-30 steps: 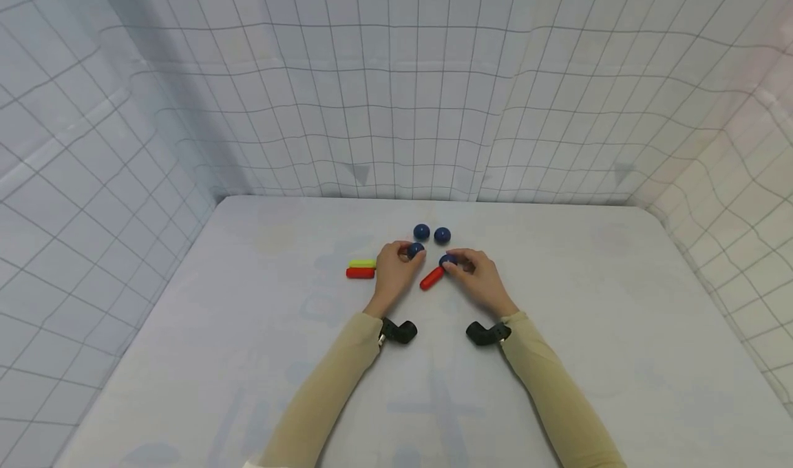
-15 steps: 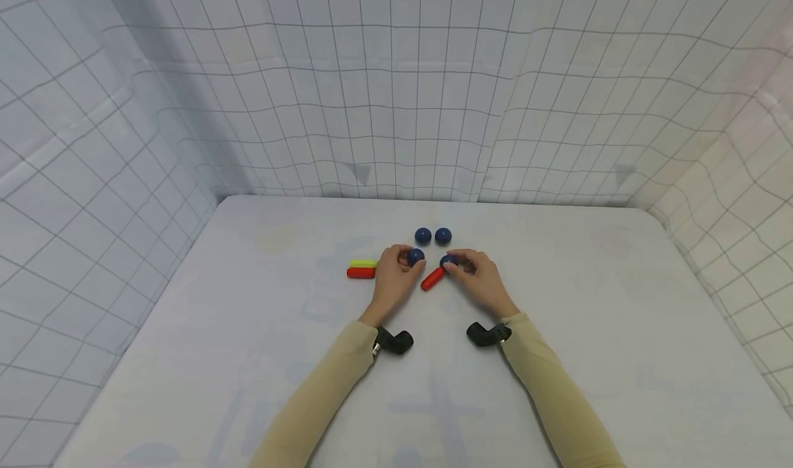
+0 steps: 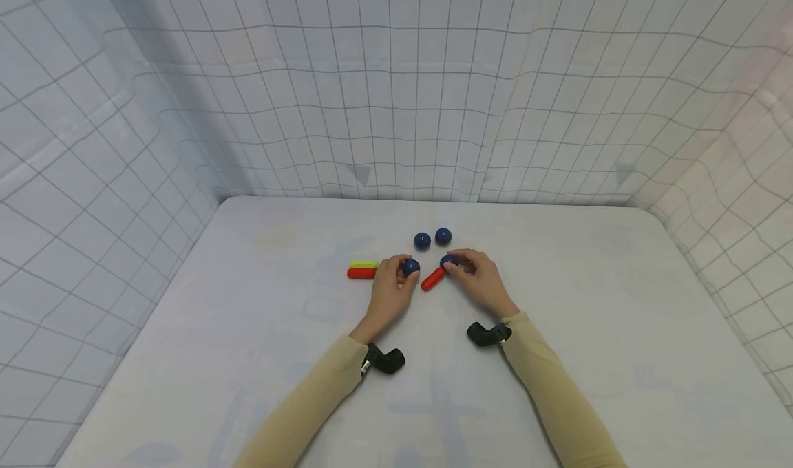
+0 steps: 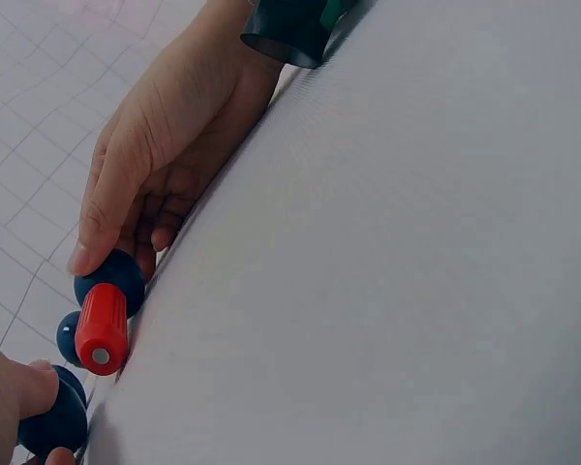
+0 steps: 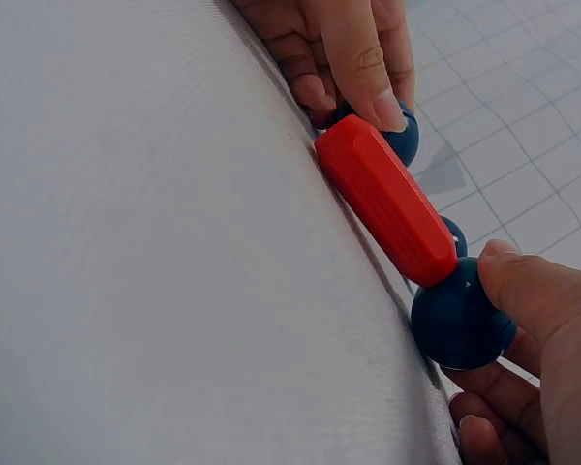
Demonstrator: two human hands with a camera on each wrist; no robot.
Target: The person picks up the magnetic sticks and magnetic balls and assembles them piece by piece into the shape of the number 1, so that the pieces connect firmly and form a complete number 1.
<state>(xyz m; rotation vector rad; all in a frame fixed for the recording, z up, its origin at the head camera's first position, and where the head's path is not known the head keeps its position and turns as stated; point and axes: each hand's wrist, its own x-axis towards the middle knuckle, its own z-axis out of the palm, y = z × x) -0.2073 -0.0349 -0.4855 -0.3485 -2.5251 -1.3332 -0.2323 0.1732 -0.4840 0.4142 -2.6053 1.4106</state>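
Note:
My left hand (image 3: 387,296) pinches a dark blue ball (image 3: 410,268) between thumb and fingers. Across from it, my right hand (image 3: 482,282) pinches a second dark blue ball (image 5: 462,315). One end of a red rod (image 5: 387,199) meets that second ball. The rod slants down toward the left hand, and its free end has a small silvery dot, visible in the left wrist view. In the head view, a gap separates the left hand's ball from the rod. Two more blue balls, a left one (image 3: 422,241) and a right one (image 3: 442,236), sit just beyond the hands.
A yellow-green rod (image 3: 363,264) and another red rod (image 3: 361,273) lie side by side left of the left hand, whose fingers are near their right ends. Grid-patterned white cloth (image 3: 396,110) rises behind the white table (image 3: 588,316).
My left hand has drawn its ball toward me and slightly left. The back left ball has shifted a little nearer too. The right hand, its ball and the red rod stay nearly still.

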